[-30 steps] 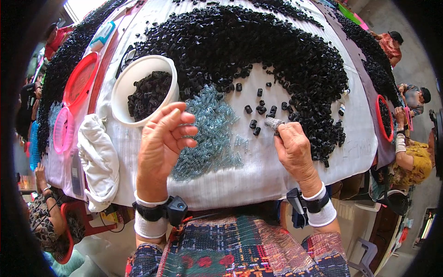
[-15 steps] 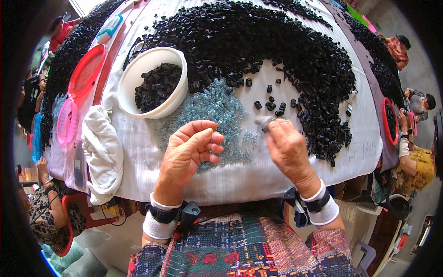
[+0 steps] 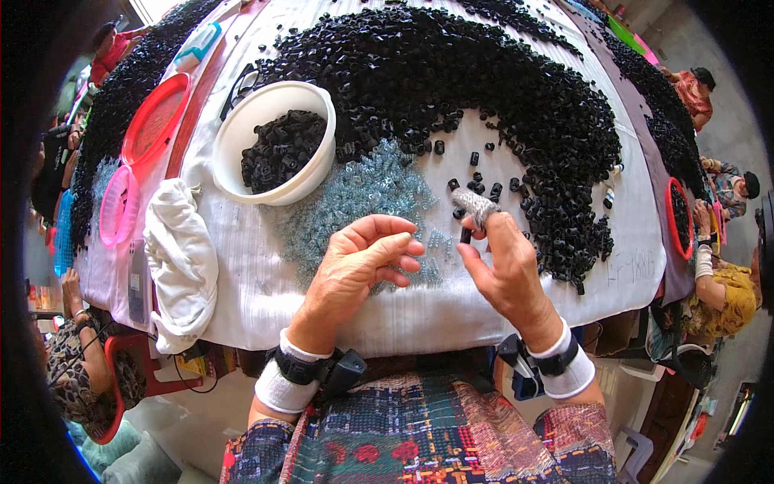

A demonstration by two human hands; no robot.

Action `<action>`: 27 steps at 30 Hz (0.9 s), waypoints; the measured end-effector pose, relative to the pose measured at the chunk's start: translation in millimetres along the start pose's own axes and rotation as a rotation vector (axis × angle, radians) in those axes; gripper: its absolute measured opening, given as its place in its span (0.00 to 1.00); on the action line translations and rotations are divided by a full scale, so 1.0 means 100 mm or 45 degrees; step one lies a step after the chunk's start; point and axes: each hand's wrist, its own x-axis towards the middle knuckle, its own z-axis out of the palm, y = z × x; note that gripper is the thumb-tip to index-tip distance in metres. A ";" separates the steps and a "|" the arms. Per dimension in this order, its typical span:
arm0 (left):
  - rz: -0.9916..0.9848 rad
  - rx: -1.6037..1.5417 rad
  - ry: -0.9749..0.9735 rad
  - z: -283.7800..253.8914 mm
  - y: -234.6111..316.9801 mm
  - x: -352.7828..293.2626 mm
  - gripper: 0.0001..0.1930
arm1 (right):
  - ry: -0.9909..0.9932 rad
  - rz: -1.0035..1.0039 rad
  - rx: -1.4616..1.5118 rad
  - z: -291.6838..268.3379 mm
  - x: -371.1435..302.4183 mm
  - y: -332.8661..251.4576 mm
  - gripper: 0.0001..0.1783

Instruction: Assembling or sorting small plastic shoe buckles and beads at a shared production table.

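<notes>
L hand [image 3: 359, 262]: grip half-curled, thumb nr index; can't tell if holding.
R hand [image 3: 509, 270]: thumb & wrapped index spread, blk pc [image 3: 466, 235] btwn; can't tell if held.
Springs [image 3: 355, 198]: piled on counter [image 3: 387, 323], nr L hand.
Tub [image 3: 228, 157]: white, L of springs.

Faint handwriting [image 3: 631, 271] marks the white cloth [image 3: 580, 310] by the desk's [image 3: 451, 323] near right corner, and a pale label [image 3: 135, 281] on a flat case [image 3: 138, 305] by the near left corner is illegible.
</notes>
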 end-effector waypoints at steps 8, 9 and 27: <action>0.074 0.126 -0.247 0.19 -0.03 -0.03 0.11 | -0.005 -0.347 0.327 -0.14 0.04 -0.30 0.29; 0.094 0.127 -0.275 0.17 -0.03 -0.04 0.10 | -0.027 -0.385 0.368 -0.11 0.02 -0.29 0.30; 0.119 0.049 0.055 0.03 -0.16 -0.17 0.10 | 0.114 0.175 -0.223 0.46 -0.24 -0.06 0.17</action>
